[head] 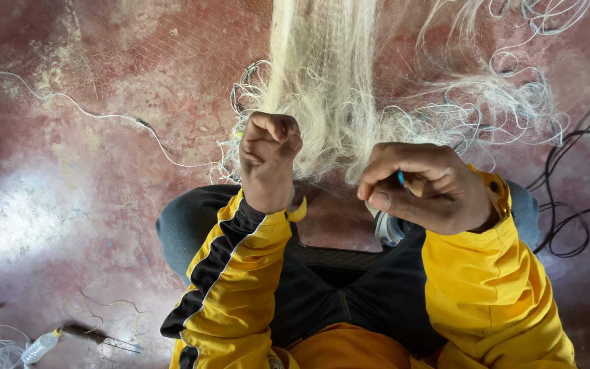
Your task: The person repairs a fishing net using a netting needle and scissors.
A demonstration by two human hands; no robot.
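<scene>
While the big pale net [336, 82] hangs down from 12 o'clock over the red floor [69, 205], the left hand [268, 154] is fisted tight on its strands. Right hand [425, 188], at 3 o'clock of it, pinches a tiny blue tool [400, 178].

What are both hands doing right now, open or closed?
Left hand: closed in a fist on the white net.
Right hand: closed, pinching a small blue tool.

Both arms are raised in yellow sleeves; the left hand [268, 154] is fisted, the right hand [426, 186] has fingers [390, 171] curled in a pinch.
</scene>
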